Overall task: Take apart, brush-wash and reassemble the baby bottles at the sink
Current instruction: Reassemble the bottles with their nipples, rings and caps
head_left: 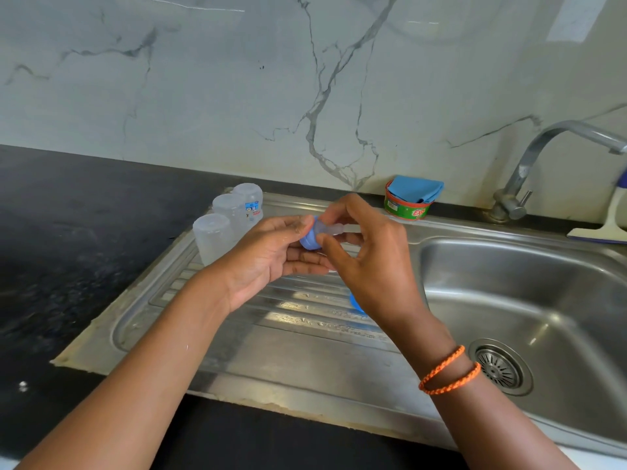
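My left hand (pixel 271 256) grips a blue screw ring (pixel 309 241) above the steel draining board (pixel 271 337). My right hand (pixel 366 245) pinches the clear silicone teat (pixel 330 228) that sticks out of the ring toward the right. Three clear bottle bodies (pixel 228 225) stand upside down in a row at the board's far left corner. Another blue ring (pixel 356 302) lies on the board, mostly hidden behind my right wrist.
The sink basin (pixel 529 293) with its drain strainer (pixel 500 366) lies to the right, under a steel tap (pixel 529 171). A green soap tub with a blue cloth (pixel 412 201) stands at the back rim. A squeegee (pixel 607 225) leans at the far right. Black counter (pixel 68 252) stretches left.
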### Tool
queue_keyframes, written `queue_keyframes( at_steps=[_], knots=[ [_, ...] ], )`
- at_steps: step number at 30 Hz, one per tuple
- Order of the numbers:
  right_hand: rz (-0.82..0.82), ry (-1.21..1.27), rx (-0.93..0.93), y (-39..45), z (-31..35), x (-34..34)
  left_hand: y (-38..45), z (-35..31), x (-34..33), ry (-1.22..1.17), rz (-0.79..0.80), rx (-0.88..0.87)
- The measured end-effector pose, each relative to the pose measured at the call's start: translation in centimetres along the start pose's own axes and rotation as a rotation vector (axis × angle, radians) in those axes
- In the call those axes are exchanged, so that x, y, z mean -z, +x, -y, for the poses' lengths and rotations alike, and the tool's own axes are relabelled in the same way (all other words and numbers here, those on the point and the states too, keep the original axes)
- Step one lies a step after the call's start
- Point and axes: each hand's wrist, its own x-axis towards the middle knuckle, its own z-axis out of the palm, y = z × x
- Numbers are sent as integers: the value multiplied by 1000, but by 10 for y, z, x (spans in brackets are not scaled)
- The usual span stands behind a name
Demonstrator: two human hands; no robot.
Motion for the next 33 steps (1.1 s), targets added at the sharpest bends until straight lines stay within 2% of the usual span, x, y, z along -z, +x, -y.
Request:
queue_keyframes(
  at_steps=[7, 12, 14, 16, 19, 26, 33],
  knots=[
    [46, -69, 33, 11, -3, 2, 0, -4, 7, 138, -34, -21],
    [153, -200, 9, 22, -5, 9, 7, 2, 12, 237, -187, -128],
    [250, -282, -50, 28, -9, 11, 8, 4, 16, 242, -287, -220],
    [427, -331, -109, 31, -10, 8, 10, 8, 19, 293, -376, -294],
    [579, -397, -143, 24, -14, -11, 15, 17, 25, 488, -457, -335],
    [582, -420, -138, 15, -26, -47, 21, 29, 29, 878, -472, -274],
    [573, -396, -104, 22, -28, -39, 20, 35, 30, 1050, -384, -174]
  ],
)
